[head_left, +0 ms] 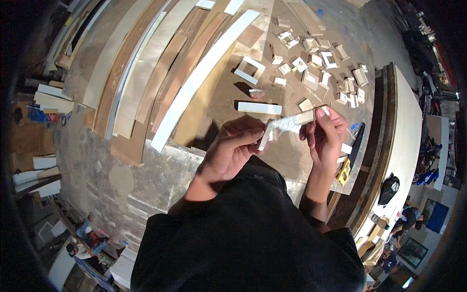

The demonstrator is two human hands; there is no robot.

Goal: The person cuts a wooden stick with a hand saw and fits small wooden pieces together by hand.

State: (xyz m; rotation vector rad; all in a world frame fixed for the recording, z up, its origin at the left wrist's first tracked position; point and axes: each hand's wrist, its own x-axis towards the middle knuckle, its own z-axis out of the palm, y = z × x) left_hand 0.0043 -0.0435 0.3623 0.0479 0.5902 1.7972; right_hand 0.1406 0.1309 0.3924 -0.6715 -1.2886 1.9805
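Between my hands is a small L-shaped wooden piece point(294, 120), with a pale, whitish face near its corner. My left hand point(231, 148) is closed around the corner end, its thumb pressed along the side. At the other end, my right hand point(327, 131) pinches the piece between thumb and fingers. Just beyond the left hand lies a short white strip point(259, 108). Farther out are a small clear plastic bag point(256, 93) and a white-edged wooden frame point(249, 70). A handsaw point(345, 171) with a yellow handle rests to the right of my right hand.
Long boards point(146, 73) lie side by side at the left, a curving white strip point(204, 78) nearest. Several small wood blocks point(311, 78) are scattered at the upper right. A long pale panel point(406, 112) stands right of the worktable. Other people point(80, 249) are at lower left and right.
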